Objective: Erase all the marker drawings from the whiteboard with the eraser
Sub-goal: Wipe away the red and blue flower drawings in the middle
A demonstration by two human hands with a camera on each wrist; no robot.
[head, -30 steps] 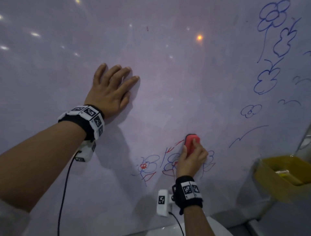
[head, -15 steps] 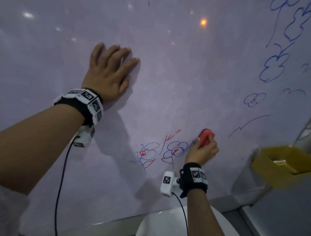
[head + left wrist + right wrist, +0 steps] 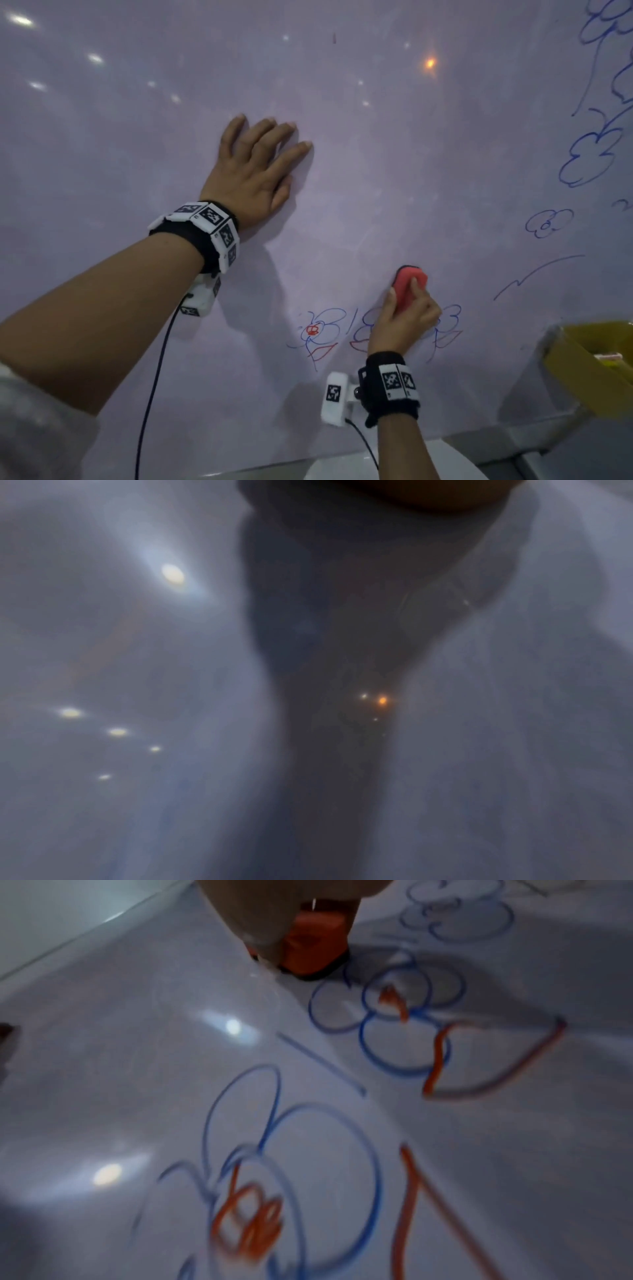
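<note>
Right hand: the right hand (image 3: 406, 322) has thumb and fingers curled round the lower part of the red eraser (image 3: 409, 282), gripping it and holding it against the whiteboard (image 3: 394, 164).
Eraser and hand: the eraser stands out above the knuckles, its top tilted a little to the right; the thumb lies along its left edge and a finger crosses its right side. In the right wrist view the eraser (image 3: 313, 942) shows a dark pad along the edge that meets the board.
Nearest drawings: a row of blue and red flowers (image 3: 318, 330) lies just below the eraser; the hand covers the middle one, with one flower clear to its left and another showing at its right. From the right wrist these flowers (image 3: 400, 1010) appear large and blurred.
Left hand: the left hand (image 3: 253, 174) lies flat on the board, up and left of the eraser and well apart from it, fingers straight and spread, holding nothing. The left wrist view is dim and shows only board surface and shadow.
Far drawings: blue flowers (image 3: 589, 159) run up the right edge of the board, with a small blue flower (image 3: 548, 223) and a blue zigzag line (image 3: 537, 275) lower down, right of the eraser.
Tray: a yellow tray (image 3: 582, 370) sits at the lower right, beside the board's bottom edge.
</note>
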